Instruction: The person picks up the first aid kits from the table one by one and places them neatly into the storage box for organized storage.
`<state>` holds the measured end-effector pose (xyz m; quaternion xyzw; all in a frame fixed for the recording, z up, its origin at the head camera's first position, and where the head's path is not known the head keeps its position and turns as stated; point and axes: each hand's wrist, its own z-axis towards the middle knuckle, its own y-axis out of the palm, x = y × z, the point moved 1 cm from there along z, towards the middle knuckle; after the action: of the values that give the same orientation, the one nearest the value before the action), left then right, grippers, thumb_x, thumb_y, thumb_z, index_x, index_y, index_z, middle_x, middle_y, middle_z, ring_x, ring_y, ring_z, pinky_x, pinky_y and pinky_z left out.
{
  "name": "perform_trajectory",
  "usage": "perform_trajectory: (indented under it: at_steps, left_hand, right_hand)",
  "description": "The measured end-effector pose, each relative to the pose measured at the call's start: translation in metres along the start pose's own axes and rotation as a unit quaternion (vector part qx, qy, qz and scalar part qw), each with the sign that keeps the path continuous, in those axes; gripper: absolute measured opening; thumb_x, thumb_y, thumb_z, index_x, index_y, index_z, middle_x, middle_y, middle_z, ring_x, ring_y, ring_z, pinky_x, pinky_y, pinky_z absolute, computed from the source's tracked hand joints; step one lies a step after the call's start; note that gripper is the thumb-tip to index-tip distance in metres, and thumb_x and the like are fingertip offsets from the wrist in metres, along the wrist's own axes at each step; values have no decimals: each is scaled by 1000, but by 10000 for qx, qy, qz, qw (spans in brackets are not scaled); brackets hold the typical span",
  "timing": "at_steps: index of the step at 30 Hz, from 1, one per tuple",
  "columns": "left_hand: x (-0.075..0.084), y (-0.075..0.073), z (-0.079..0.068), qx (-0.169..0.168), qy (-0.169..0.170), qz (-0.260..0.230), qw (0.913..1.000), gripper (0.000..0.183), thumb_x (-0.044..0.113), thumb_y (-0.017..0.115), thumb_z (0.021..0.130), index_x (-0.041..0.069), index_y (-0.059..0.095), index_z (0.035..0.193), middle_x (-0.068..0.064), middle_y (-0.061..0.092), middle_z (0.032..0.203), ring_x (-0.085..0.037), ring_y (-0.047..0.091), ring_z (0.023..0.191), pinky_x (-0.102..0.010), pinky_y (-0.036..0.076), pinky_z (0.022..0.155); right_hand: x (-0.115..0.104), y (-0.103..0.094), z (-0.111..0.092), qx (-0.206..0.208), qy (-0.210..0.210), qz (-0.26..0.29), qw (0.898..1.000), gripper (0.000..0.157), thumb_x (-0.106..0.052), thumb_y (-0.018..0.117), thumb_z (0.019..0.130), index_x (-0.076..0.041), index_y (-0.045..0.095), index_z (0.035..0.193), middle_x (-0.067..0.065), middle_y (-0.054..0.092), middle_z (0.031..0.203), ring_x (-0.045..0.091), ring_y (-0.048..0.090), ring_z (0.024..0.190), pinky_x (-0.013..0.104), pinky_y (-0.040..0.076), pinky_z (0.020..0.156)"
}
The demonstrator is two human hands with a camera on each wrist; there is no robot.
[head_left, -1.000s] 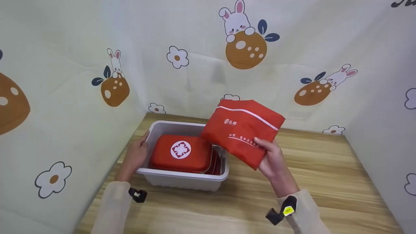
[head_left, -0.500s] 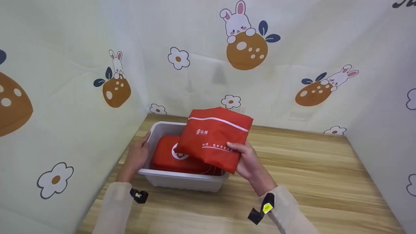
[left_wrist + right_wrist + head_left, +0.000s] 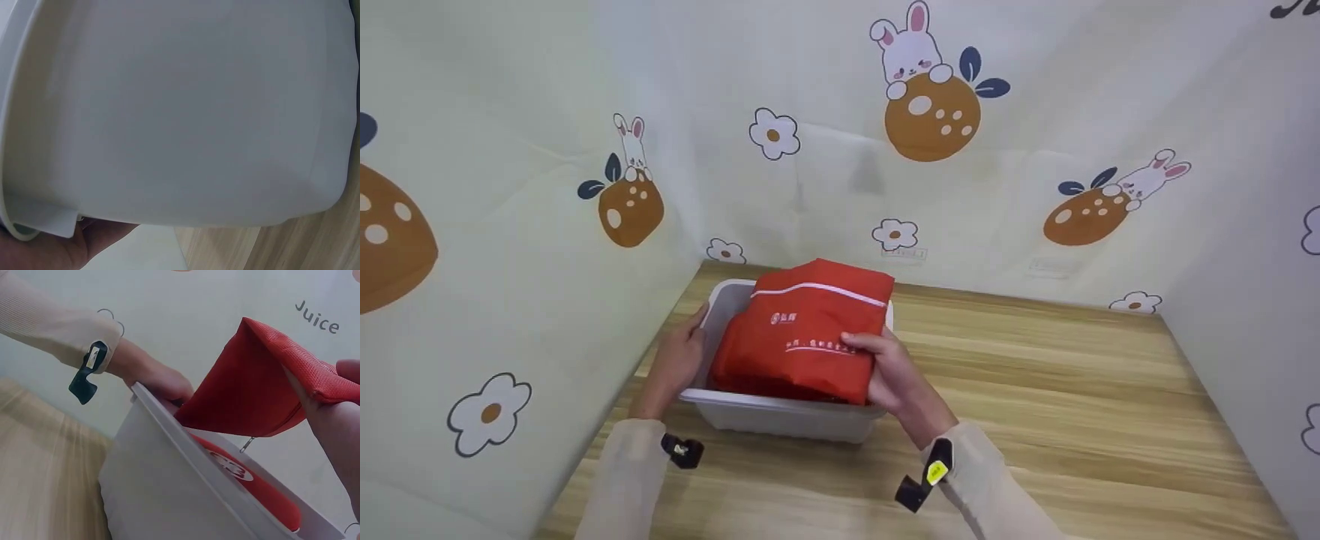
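My right hand holds a red cloth pouch by its right side, thumb on the printed front. White lettering and a white stripe run across it. The pouch is over a light grey plastic bin and covers most of its opening. Beneath it, in the right wrist view, a red first-aid case with a white round emblem lies inside the bin. A zipper pull dangles from the pouch's lower edge. My left hand grips the bin's left rim, also seen from underneath in the left wrist view.
The bin stands on a wood-grain tabletop, toward its left side. Pale fabric walls printed with rabbits, oranges and flowers enclose the table at the back, left and right.
My right hand has carried the red pouch left and down, from the bin's right side to over it, hiding the first-aid case in the head view. The left hand stays at the rim.
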<state>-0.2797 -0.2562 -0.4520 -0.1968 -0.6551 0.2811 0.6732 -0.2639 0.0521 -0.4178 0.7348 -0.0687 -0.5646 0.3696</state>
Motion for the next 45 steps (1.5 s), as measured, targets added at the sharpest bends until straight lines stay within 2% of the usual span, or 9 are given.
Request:
perform_trajectory:
  at_steps: [8,16,20,22,25,29,32,39,45]
  left_hand:
    - [-1,2,1,-107,-118,-21,9999,51,14,28,106,10,30,157,-21,34,159,-37,31,150,-52,25,124]
    - [0,2,0,-321,-353,-154,9987,52,20,27,107,15,23,159,-18,28,164,-36,24,154,-55,21,125]
    - [-1,2,0,-316,-332,-189,9988,52,19,27,107,14,24,159,-17,28,164,-35,24,154,-54,20,125]
    - [-1,2,0,-326,-310,-193,9988,52,19,26,107,14,24,159,-17,28,164,-35,23,154,-54,20,125]
    - [-1,2,1,-263,-205,-183,9993,52,17,27,107,12,26,158,-18,29,163,-35,26,153,-54,22,125]
    - [-1,2,1,-261,-146,-225,9993,52,17,27,107,12,26,158,-18,29,163,-35,26,153,-54,23,124]
    - [-2,1,1,-360,-258,-283,9986,52,20,26,108,15,23,159,-15,26,165,-34,23,154,-55,22,125]
    - [-2,1,1,-438,-331,-255,9982,52,22,27,109,16,21,160,-14,25,166,-35,23,155,-56,22,124]
    - [-1,1,2,-435,-320,-295,9981,52,23,27,109,16,21,160,-15,25,166,-35,23,154,-56,22,124]
  right_hand:
    - [6,-7,9,183,359,-123,9991,62,-10,54,98,-14,24,152,13,48,144,27,56,128,50,50,108]
    - [4,-17,14,712,581,-1097,9897,56,-18,55,98,-8,34,149,15,51,142,26,57,124,45,50,108]
    - [-1,-18,14,656,691,-1700,9808,52,-24,50,101,-5,37,148,14,53,140,23,58,120,40,49,108]
    - [-5,-17,12,627,722,-2163,9716,50,-27,47,102,-3,39,146,14,57,136,20,62,114,38,53,104]
    - [-10,-15,9,791,660,-2903,9514,45,-25,46,103,1,47,139,15,68,122,18,71,99,35,60,91]
    - [-13,-14,9,1405,363,-3831,9122,34,-19,53,103,3,60,128,14,75,102,15,72,82,29,62,75]
    - [-13,-18,11,1761,154,-4193,8905,34,-18,62,99,-1,65,128,12,74,103,14,69,82,25,59,75]
    - [-11,-24,11,1884,-17,-4362,8799,42,-14,70,93,-5,64,134,14,72,114,18,68,89,29,60,83]
    - [-12,-24,9,1995,-258,-4548,8676,65,-10,75,88,-4,49,147,17,68,129,25,68,111,39,57,98]
